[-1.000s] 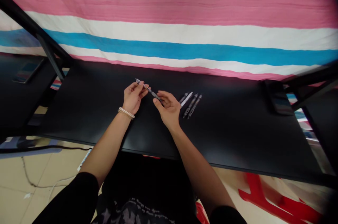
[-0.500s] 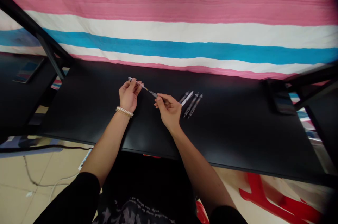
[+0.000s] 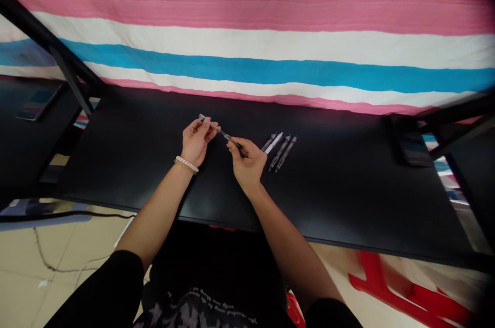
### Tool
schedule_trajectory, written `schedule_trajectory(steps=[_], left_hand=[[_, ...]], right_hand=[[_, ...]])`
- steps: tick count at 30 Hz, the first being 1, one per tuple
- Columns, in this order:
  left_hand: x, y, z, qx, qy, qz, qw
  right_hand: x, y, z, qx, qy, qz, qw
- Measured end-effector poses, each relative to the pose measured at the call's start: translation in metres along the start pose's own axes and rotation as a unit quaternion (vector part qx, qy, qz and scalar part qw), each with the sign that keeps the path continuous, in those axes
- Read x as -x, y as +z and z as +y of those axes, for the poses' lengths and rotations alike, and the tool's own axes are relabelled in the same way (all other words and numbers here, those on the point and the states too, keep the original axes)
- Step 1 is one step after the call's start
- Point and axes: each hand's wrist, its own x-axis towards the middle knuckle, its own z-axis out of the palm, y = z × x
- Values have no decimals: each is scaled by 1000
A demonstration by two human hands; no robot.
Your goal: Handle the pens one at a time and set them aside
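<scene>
My left hand [image 3: 195,141] pinches the clear barrel [image 3: 207,121] of a pen between thumb and fingers, its end pointing to the far left. My right hand [image 3: 248,164] grips the dark front part [image 3: 226,135] of the same pen. Between the two hands the pen runs in one slanting line just above the desk. Whether the two parts touch or only the refill bridges them, I cannot tell. Just right of my right hand lie a white pen [image 3: 274,143] and several dark pens [image 3: 286,154], side by side.
The black desk [image 3: 340,189] has a dark phone-like slab [image 3: 410,142] at its right end. Another flat device [image 3: 38,103] lies on the neighbouring surface at left. A striped cloth [image 3: 247,70] hangs behind. Black frame bars [image 3: 50,42] flank the desk, and a red stool [image 3: 402,287] stands below.
My left hand has moved right, toward my right hand, bringing the clear barrel closer to the dark front part. Less of the thin refill shows between them. My right hand has barely moved.
</scene>
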Motion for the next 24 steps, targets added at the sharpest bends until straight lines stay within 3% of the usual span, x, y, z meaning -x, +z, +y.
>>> schedule_trajectory(steps=[6,10,14,18,24], left_hand=[[0,1,0,-1,-3,3,1000],[1,1,1,-16,-18,-8,1000],[4,3,3,-13,-23,-28,999],[6,5,4,-13,-24,-30,999],[6,3,1,-36,8,-26,999]], right_hand=[[-1,-2,-8,25,-56,-7,998],[0,-1,-10,32,-58,-14,998],[-1,1,-9,-47,56,-23,997],[-5,1,-10,-136,178,-72,972],[-6,2,-13,-164,208,-94,960]])
